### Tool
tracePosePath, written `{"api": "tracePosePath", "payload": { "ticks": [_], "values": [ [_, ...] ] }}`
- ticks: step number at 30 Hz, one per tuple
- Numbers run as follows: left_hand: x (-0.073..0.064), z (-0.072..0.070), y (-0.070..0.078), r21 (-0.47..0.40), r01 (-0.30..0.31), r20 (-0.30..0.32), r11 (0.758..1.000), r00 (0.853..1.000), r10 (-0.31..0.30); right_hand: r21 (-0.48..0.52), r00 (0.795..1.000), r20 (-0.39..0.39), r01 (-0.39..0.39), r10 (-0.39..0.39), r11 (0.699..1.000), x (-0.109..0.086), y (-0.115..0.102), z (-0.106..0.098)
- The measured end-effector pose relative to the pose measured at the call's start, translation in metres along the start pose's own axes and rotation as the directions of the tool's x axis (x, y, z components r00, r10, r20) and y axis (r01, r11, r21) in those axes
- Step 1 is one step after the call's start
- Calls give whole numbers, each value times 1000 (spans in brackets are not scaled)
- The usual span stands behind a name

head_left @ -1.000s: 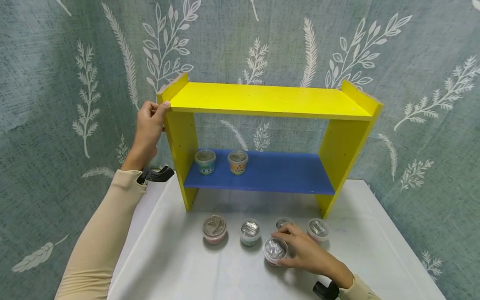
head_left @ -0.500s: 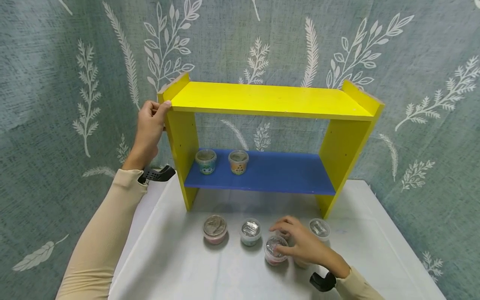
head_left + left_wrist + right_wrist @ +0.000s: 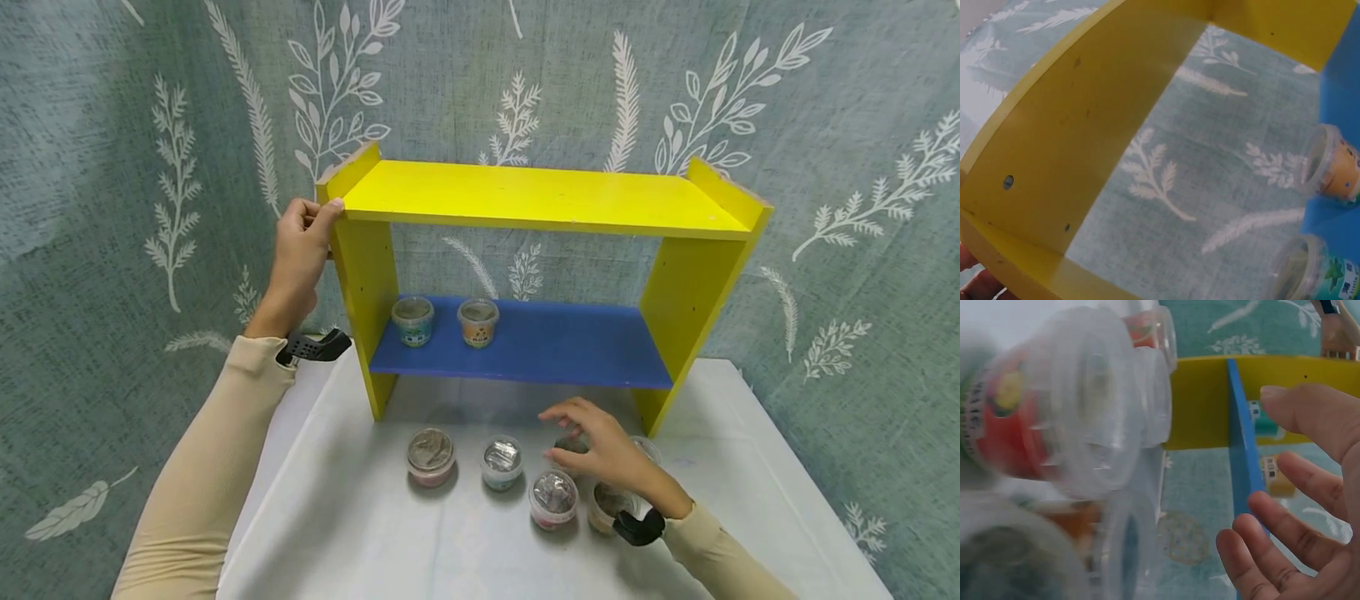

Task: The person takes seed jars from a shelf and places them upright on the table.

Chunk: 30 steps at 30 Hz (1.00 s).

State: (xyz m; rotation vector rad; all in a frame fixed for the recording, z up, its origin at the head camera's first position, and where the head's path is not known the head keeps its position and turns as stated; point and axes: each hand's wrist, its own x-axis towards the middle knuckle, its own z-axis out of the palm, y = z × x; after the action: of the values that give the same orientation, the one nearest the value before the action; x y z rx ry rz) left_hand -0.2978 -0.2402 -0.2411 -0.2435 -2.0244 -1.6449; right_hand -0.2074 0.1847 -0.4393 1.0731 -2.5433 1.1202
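Observation:
My left hand (image 3: 297, 254) grips the upper left corner of a yellow shelf unit (image 3: 540, 196), thumb on its front edge. My right hand (image 3: 600, 446) hovers with spread fingers over a lidded tub (image 3: 572, 447), partly hiding it, and holds nothing. Close to that hand stand a tub with a silvery top (image 3: 553, 498), another by the wrist (image 3: 606, 502), and one half hidden behind it (image 3: 648, 450). In the right wrist view, a tub with a red label (image 3: 1016, 425) looms beside the open fingers (image 3: 1304, 540).
On the blue shelf board (image 3: 570, 342) stand a green-labelled tub (image 3: 413, 323) and an orange-labelled tub (image 3: 477, 323), both toward the left. Farther left on the white table (image 3: 337, 517) are a pinkish tub (image 3: 431, 458) and a pale tub (image 3: 502, 463). Patterned cloth (image 3: 847, 292) hangs behind.
My right hand has let go of the silvery-topped tub and moved up and away over the tub behind it. The left hand keeps its grip on the shelf unit.

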Motion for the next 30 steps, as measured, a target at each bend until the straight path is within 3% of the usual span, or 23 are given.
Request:
{"api": "tracePosePath", "payload": {
  "ticks": [19,30],
  "values": [
    [-2,0,2,-19,7,-2,1000,1000,-7,78,999,-3,-36,36,996,46,-3,-4],
    [-2,-1,2,-6,-1,1,1000,1000,1,163,993,-27,-112,118,980,75,-3,-1]
  ]
}}
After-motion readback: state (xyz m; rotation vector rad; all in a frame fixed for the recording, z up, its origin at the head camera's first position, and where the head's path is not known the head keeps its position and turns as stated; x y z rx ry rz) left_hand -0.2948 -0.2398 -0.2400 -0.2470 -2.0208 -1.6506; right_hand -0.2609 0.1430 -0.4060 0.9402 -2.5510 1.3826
